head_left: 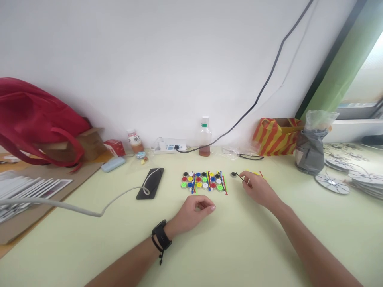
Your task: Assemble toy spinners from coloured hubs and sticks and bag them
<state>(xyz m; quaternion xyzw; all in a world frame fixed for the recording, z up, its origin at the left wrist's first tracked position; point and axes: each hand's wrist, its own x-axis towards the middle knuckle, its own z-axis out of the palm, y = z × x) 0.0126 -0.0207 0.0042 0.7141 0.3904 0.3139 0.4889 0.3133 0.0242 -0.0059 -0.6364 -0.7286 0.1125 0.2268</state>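
My right hand [254,186] pinches a thin black stick [240,176] between thumb and fingers. The stick's far end is close to a black-topped round disc [233,174] on the table; whether they touch is unclear. Beyond that hand, yellow and red sticks [259,173] are partly hidden. My left hand [193,214] rests on the table, its fingers curled in toward the thumb, with nothing visible in them. Just past it lie rows of small round discs [199,185] in black, white, blue, red, yellow and green. Coloured sticks [224,184] lie between and beside the rows.
Left of the discs lies a black phone [150,183] with a pale cable [119,196] across it. A bottle [205,137], a power strip [170,146] and a striped bag [277,137] stand along the wall. At right are a grey bag [310,151] and flat round pieces [332,184].
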